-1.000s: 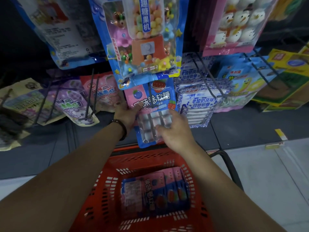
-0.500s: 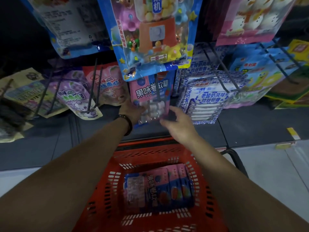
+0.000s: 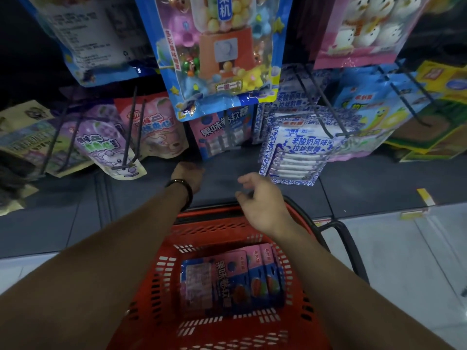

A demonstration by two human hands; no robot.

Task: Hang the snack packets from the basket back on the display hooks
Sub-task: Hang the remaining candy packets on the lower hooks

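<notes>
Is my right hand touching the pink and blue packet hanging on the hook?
Apart. The head view shows the right hand below the pink and blue packet, with dark floor between them.

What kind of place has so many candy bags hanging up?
Probably a shop's sweets aisle: candy packets hang on wire display hooks, and a red shopping basket below holds more packets.
</notes>
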